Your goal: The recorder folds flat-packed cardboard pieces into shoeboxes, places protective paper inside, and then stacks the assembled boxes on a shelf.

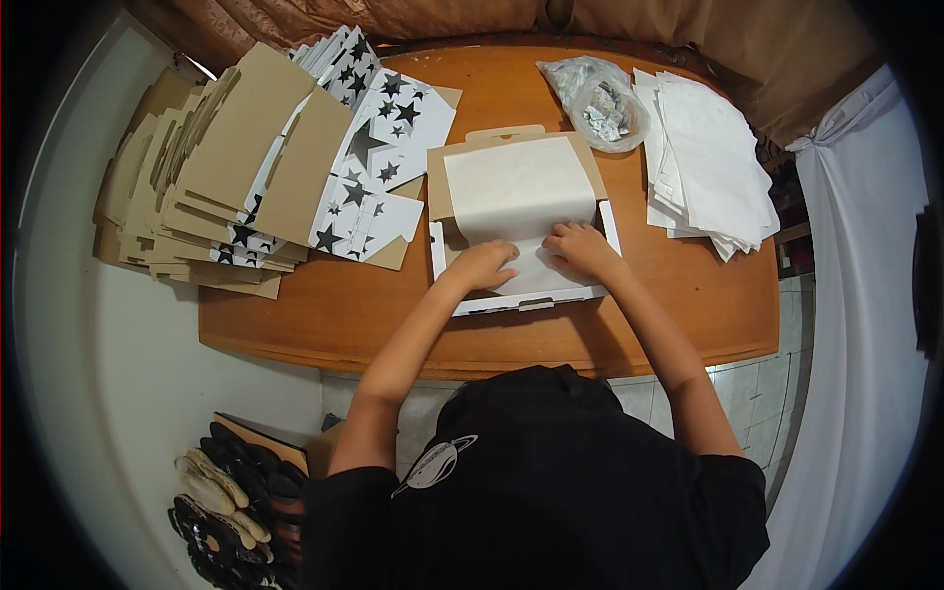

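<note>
Head view: left hand [484,264] and right hand [586,251] unclenched on paper [521,187] in box [608,221], likely flattening it; sheet stack [713,162] at two o'clock.

What we cannot see on the table [324,313]
The white paper [521,182] hides most of the box's [531,299] floor from us; we cannot tell whether the left hand [480,265] or right hand [585,251] pinches that paper. Stacked cardboard [241,147] covers the table's far left corner.
</note>
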Available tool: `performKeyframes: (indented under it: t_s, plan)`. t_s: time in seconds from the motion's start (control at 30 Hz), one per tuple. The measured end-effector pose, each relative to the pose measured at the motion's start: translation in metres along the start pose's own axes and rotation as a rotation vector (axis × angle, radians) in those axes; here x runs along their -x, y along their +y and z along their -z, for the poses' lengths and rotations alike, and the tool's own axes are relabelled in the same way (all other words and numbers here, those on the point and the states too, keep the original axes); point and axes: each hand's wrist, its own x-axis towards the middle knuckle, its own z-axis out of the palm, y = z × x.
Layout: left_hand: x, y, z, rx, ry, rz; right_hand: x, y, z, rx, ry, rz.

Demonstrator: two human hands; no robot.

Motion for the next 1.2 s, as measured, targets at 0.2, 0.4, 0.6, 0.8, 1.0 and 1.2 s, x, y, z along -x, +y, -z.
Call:
performKeyframes:
  t_s: [0.2,0.4,0.6,0.8,1.0,1.2]
  plan:
    - [-0.006,0.0,-0.012,-0.315,-0.233,0.147,-0.018,0.007,-0.01,0.205,-0.316,-0.006]
    - [-0.011,0.004,-0.015,-0.694,-0.264,0.316,-0.012,0.017,-0.043,0.418,-0.31,-0.079]
    - [0.007,-0.01,-0.011,-0.883,-0.303,0.308,-0.011,-0.002,0.014,0.254,-0.373,0.013]
    - [0.01,0.017,0.029,-0.655,0.442,-0.159,-0.013,-0.008,0.036,0.093,0.36,0.051]
    - [0.001,0.015,0.03,-0.673,0.46,-0.043,-0.019,0.01,0.02,0.137,0.37,-0.038]
    - [-0.041,0.041,0.027,-0.578,0.561,-0.134,-0.012,0.02,0.039,0.035,0.565,-0.08]
